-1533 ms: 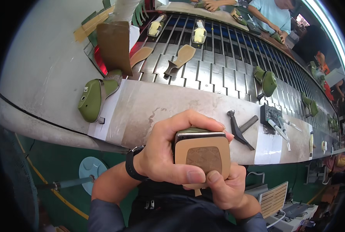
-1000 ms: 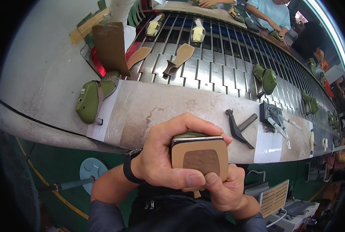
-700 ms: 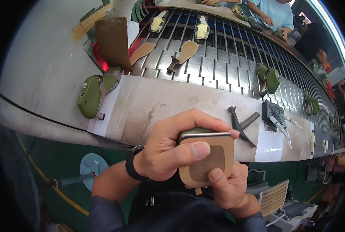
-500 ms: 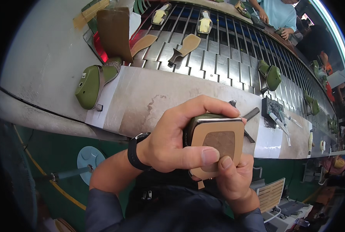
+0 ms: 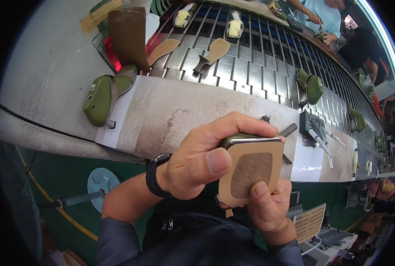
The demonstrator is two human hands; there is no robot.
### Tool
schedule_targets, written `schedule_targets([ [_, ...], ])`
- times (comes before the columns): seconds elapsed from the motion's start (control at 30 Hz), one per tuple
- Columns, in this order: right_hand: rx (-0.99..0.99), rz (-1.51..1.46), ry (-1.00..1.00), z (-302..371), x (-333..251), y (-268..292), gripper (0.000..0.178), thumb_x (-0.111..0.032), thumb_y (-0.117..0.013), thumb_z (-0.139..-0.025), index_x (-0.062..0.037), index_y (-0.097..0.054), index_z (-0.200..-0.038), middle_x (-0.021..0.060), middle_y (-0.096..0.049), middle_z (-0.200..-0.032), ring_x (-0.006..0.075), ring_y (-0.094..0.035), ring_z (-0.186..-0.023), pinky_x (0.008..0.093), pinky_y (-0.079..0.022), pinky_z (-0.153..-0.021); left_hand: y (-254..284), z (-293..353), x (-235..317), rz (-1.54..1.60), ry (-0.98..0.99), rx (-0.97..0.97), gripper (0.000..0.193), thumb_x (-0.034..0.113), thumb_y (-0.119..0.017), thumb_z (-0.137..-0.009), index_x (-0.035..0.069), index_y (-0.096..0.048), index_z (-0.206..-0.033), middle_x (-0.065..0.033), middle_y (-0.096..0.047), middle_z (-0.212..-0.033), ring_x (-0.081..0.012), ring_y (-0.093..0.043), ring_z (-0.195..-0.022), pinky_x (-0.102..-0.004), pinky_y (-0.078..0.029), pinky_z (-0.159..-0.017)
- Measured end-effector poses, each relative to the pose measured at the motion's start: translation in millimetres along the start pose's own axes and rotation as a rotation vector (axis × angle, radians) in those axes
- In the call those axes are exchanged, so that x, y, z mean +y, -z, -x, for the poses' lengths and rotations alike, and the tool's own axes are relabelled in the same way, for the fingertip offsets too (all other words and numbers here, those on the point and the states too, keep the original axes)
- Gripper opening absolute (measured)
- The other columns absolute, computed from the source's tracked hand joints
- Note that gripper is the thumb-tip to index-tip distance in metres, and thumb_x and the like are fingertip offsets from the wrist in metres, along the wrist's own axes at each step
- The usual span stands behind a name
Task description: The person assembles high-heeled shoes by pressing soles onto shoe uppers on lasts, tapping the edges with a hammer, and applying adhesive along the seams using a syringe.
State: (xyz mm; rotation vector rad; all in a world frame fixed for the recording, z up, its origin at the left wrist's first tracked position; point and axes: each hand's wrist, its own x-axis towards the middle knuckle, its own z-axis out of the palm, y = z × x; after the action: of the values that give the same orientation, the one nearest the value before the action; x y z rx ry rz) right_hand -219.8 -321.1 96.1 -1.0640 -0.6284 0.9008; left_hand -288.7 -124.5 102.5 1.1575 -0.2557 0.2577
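My left hand wraps around the top and side of a shoe with a tan sole, its sole face turned toward me, a darker brown patch in the middle. A green upper shows along the sole's top edge. My right hand holds the same shoe from below, with the thumb pressed on the sole's lower part. A black watch sits on my left wrist. Both hands are close to my chest, just in front of the grey workbench.
A green shoe on a last lies at the bench's left. Black pliers and a brush block lie behind the shoe. A slatted conveyor carries tan insoles and green shoes. Another person works at the far side.
The shoe in my hands has shifted a little right and up, and my left thumb has slid across the sole's edge. The bench and conveyor have shifted in view as my head moved.
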Motion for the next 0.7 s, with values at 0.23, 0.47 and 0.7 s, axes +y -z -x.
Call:
schedule_targets([
  [0.23, 0.101, 0.033, -0.106, -15, -18, -7, 0.046, -0.029, -0.056, -0.113, 0.0145, -0.065, -0.124, 0.0227, -0.077, -0.101, 0.0269, -0.078, -0.085, 0.0358, -0.066, -0.076, 12, -13, 6, -0.079, 0.004, 0.043, 0.076, 0.056, -0.036, -0.114, -0.01, -0.048, -0.148, -0.0346, -0.058, -0.146, -0.0376, -0.063, -0.133, -0.0473, -0.05, -0.114],
  [0.47, 0.051, -0.169, -0.118, -61, -23, 38, 0.047, -0.029, -0.052, -0.113, 0.0155, -0.06, -0.127, 0.0256, -0.075, -0.097, 0.0291, -0.077, -0.073, 0.0358, -0.067, -0.061, 42, -54, -15, 0.073, -0.013, 0.039, 0.07, 0.049, -0.046, -0.114, -0.008, -0.046, -0.153, -0.0199, -0.065, -0.142, -0.0244, -0.063, -0.133, -0.0386, -0.049, -0.115],
  [0.7, 0.099, -0.068, -0.071, -62, -23, 32, 0.047, -0.029, -0.054, -0.112, 0.0156, -0.062, -0.124, 0.0245, -0.075, -0.097, 0.0276, -0.077, -0.075, 0.0355, -0.068, -0.061, 53, -56, -14, -0.121, -0.084, -0.075, 0.071, 0.047, -0.052, -0.112, -0.007, -0.042, -0.156, -0.015, -0.064, -0.142, -0.0193, -0.062, -0.131, -0.0342, -0.049, -0.112],
])
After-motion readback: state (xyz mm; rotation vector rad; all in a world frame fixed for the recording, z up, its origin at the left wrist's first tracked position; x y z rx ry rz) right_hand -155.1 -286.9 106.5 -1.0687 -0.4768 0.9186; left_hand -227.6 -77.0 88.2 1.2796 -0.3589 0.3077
